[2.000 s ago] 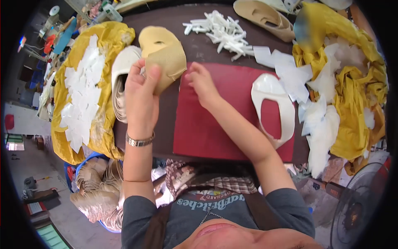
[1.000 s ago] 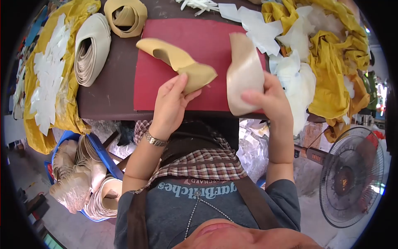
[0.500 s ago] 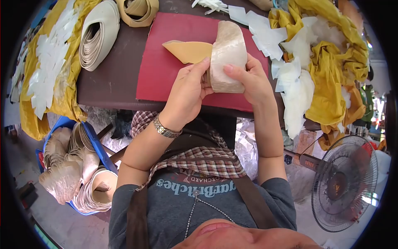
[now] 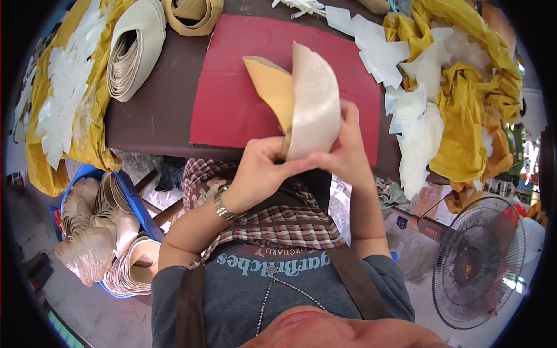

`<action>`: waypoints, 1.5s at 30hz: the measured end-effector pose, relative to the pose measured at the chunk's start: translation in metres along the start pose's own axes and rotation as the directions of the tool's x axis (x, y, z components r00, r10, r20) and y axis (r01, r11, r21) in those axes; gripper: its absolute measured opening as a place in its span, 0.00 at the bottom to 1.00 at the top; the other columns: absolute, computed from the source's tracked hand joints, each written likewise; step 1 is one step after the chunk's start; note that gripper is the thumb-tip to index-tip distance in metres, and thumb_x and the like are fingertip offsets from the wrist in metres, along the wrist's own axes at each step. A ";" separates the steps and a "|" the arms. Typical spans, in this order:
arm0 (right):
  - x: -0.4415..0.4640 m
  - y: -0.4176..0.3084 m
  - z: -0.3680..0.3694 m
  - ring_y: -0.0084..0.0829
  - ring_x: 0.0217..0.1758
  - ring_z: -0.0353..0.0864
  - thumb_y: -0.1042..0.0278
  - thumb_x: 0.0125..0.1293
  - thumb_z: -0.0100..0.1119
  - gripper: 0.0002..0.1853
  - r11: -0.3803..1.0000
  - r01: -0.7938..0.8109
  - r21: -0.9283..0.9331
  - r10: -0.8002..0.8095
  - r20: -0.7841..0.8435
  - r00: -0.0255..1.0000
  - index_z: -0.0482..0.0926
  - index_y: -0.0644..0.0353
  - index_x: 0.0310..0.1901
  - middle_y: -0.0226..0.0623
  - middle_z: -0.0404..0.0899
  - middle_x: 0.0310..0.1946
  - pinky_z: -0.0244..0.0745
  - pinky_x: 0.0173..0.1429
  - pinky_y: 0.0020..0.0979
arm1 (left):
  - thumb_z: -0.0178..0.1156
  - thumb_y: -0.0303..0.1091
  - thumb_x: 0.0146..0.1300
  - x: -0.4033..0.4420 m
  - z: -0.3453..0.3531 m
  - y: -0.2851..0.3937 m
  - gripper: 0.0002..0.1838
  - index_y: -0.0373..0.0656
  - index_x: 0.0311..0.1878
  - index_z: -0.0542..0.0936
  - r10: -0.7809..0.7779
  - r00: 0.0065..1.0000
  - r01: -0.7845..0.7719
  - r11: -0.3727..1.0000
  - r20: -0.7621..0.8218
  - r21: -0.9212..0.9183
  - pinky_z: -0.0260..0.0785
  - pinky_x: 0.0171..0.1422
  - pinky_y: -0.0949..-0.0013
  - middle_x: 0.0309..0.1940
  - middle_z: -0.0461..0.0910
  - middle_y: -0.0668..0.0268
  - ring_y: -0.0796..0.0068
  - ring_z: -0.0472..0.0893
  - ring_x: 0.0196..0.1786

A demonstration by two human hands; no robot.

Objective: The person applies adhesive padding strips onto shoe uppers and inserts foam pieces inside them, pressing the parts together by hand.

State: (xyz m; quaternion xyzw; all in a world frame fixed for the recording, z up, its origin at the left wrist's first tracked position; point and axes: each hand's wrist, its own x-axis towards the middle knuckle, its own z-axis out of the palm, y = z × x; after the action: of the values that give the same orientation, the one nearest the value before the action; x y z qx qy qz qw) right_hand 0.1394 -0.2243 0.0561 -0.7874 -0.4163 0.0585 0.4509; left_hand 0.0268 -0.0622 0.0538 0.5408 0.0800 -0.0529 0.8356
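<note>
Both hands hold a shoe upper (image 4: 316,104), a curved band with a pearly cream outside and a tan inner face (image 4: 272,87). It stands on end above a red mat (image 4: 226,98), its two wings spread apart at the top. My left hand (image 4: 264,168) pinches the lower end, fingers partly hidden behind the piece. Around the right side and bottom edge curls my right hand (image 4: 342,153), its thumb meeting the left thumb near the lower edge.
Nested uppers (image 4: 136,52) and a tan roll (image 4: 194,17) lie at the back left. White cut pieces (image 4: 377,52) rest beside yellow plastic bags (image 4: 464,116) at right. A blue crate (image 4: 136,203) of stacked pieces stands at lower left, a fan (image 4: 478,261) at lower right.
The upper has come closer to my body and turned, showing more of its tan inside. Both hands have moved down to its lower end, thumbs now together.
</note>
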 end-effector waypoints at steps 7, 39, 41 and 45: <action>-0.042 -0.008 0.046 0.35 0.52 0.77 0.41 0.69 0.56 0.32 0.744 -0.320 0.586 0.332 0.090 0.939 0.71 0.67 0.57 0.42 0.77 0.49 0.72 0.57 0.38 | 0.66 0.34 0.65 -0.009 -0.014 -0.004 0.14 0.33 0.47 0.82 -0.138 0.990 0.140 0.986 0.034 -0.088 0.72 0.49 0.78 0.40 0.82 0.70 0.85 0.78 0.43; 0.095 0.062 0.008 0.34 0.46 0.84 0.67 0.57 0.69 0.23 0.968 -0.126 0.217 0.075 0.227 0.971 0.79 0.60 0.55 0.41 0.84 0.41 0.78 0.51 0.34 | 0.67 0.29 0.60 0.051 -0.110 0.013 0.18 0.36 0.52 0.76 -0.023 0.967 -0.151 0.753 0.255 0.640 0.68 0.57 0.67 0.47 0.79 0.60 0.68 0.77 0.51; 0.085 0.083 0.016 0.40 0.44 0.84 0.62 0.59 0.67 0.20 0.972 -0.071 0.225 0.033 0.170 0.985 0.80 0.62 0.51 0.44 0.84 0.39 0.78 0.49 0.36 | 0.66 0.30 0.61 0.046 -0.106 0.005 0.20 0.38 0.56 0.76 0.000 0.973 -0.164 0.705 0.232 0.690 0.66 0.63 0.62 0.52 0.79 0.58 0.61 0.77 0.56; 0.092 0.070 0.022 0.42 0.39 0.82 0.57 0.61 0.66 0.18 0.999 -0.041 0.031 0.029 0.331 0.943 0.81 0.67 0.43 0.44 0.81 0.36 0.75 0.43 0.38 | 0.63 0.32 0.62 0.049 -0.101 0.005 0.23 0.41 0.60 0.74 0.077 0.940 -0.327 0.490 0.334 0.808 0.62 0.66 0.57 0.56 0.75 0.57 0.53 0.74 0.59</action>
State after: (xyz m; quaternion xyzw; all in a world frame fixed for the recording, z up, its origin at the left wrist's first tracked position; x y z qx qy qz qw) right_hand 0.2315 -0.1618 0.0163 -0.7652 -0.4707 0.2052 0.3884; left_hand 0.0685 0.0319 0.0082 0.8747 -0.1282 -0.0546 0.4642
